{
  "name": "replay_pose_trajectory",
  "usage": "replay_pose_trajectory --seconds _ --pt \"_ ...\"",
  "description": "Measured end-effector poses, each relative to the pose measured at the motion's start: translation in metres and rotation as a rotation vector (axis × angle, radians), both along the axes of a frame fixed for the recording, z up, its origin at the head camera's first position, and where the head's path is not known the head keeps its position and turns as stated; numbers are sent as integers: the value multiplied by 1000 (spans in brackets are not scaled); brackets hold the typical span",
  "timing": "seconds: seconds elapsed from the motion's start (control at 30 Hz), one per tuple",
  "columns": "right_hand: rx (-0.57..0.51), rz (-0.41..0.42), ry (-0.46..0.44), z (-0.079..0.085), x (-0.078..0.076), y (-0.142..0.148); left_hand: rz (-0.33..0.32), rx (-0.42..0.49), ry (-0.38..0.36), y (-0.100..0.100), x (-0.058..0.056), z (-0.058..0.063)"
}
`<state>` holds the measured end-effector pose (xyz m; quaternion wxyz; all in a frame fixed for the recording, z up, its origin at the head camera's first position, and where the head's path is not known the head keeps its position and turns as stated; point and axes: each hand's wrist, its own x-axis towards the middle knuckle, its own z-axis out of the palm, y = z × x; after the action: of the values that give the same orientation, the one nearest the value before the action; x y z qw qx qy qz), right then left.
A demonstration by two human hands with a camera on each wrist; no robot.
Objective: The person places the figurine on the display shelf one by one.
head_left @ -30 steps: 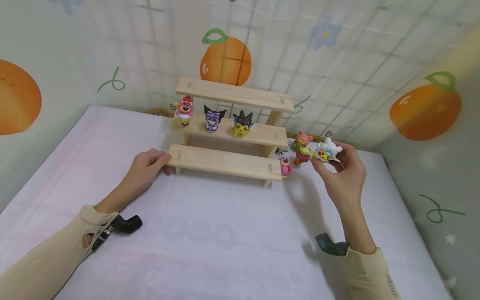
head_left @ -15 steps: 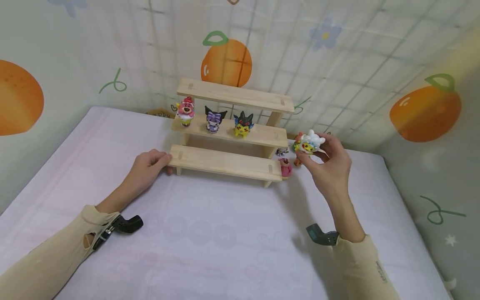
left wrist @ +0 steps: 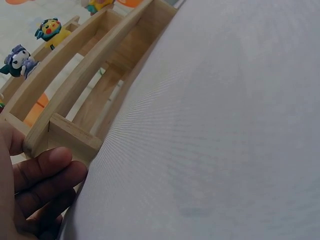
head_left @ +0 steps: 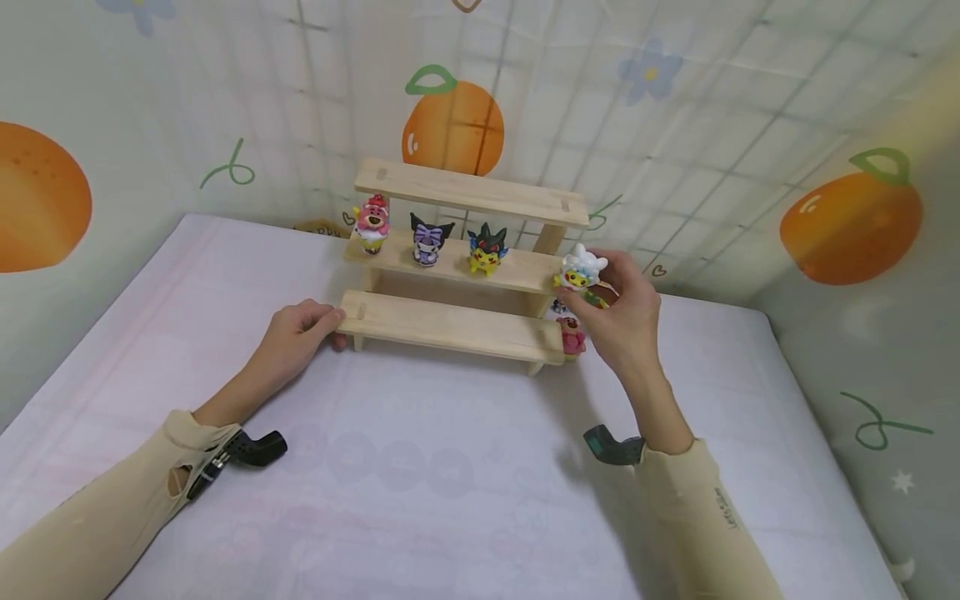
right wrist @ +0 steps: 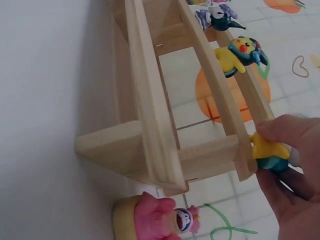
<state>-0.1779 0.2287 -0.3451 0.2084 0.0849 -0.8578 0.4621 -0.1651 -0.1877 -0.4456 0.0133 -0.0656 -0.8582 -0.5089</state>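
Note:
A three-tier wooden display shelf (head_left: 450, 323) stands on the cloth in the head view. My left hand (head_left: 300, 329) grips the left end of its bottom tier, thumb at the top edge and fingers below. Between thumb and fingers, my right hand (head_left: 626, 312) holds a yellow figurine with a white puffy hat (head_left: 580, 268), at the right end of the middle tier. The right wrist view shows its yellow body (right wrist: 270, 146) right at that tier's end. On the same tier stand a pink bear figurine (head_left: 372, 221), a purple-and-black figurine (head_left: 427, 243) and a yellow figurine with black spiky hair (head_left: 487, 250).
Beside the shelf's right end, a pink bear figurine (head_left: 572, 337) stands on the white cloth (head_left: 420, 483). Other figurines behind it are mostly hidden by my right hand. A patterned curtain (head_left: 570, 100) hangs close behind the shelf.
My right hand has carried the white-hatted figurine leftward, from beside the figurines on the cloth to the right end of the middle tier. The left hand has stayed at the shelf.

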Motion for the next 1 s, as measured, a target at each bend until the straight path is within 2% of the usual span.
replay_pose_trajectory --seconds 0.27,0.5,0.67,1.0 --pt "21 20 -23 0 -1 2 -2 -1 6 1 -1 0" --pt "-2 8 23 -4 -2 1 -12 -2 18 0 -1 1" --pt "-11 43 38 -4 -4 -2 -14 -7 15 -1 -2 1" --pt "17 65 -5 -4 -9 -7 -7 -3 8 -2 -2 -1"
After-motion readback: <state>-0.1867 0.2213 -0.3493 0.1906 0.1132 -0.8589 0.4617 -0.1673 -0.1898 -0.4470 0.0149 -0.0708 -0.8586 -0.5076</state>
